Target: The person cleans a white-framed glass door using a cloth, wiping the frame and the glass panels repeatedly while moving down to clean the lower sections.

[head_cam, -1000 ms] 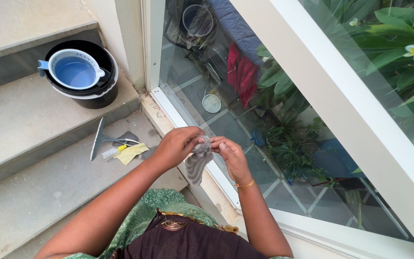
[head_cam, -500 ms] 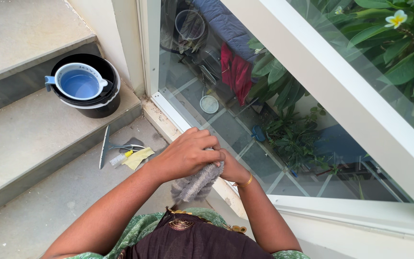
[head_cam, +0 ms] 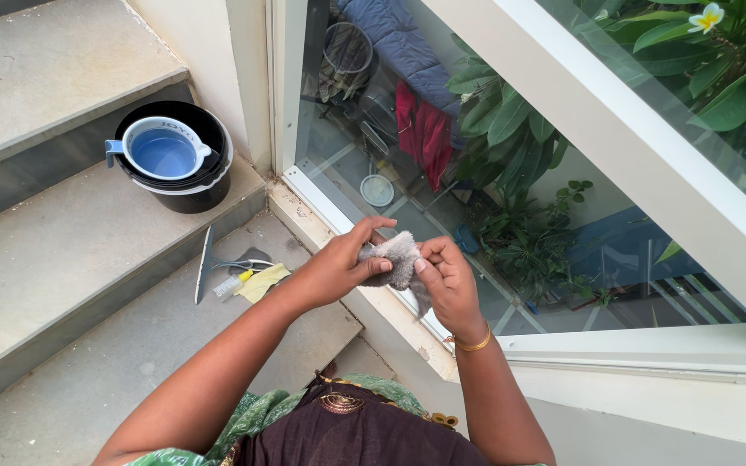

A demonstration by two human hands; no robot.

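Okay, head view only, so we go through it once. We see a grey cloth, fuzzy and crumpled into a wad, one limp end hanging below the hands (looks damp, can't confirm). It sits in the air over the window sill, just in front of the glass pane. Our left hand is closed on the cloth's left side, fingers curled over the top, thumb tucked below. Our right hand pinches the right side, thumb pressed into the fabric; a gold bangle rings that wrist. Both hands are close together with the wad between them.

On the steps to the left: a black bucket with a blue mug set inside it, well apart from the hands. On the lower step, a squeegee, a small spray bottle and a yellow cloth lie bunched together.

Hard to tell: much of the grey cloth is hidden under the fingers, so its full shape is unclear. The squeegee handle is partly covered by the yellow cloth. Stuff beyond the glass is blurred by reflections. Our forearms are cut off at the bottom edge.
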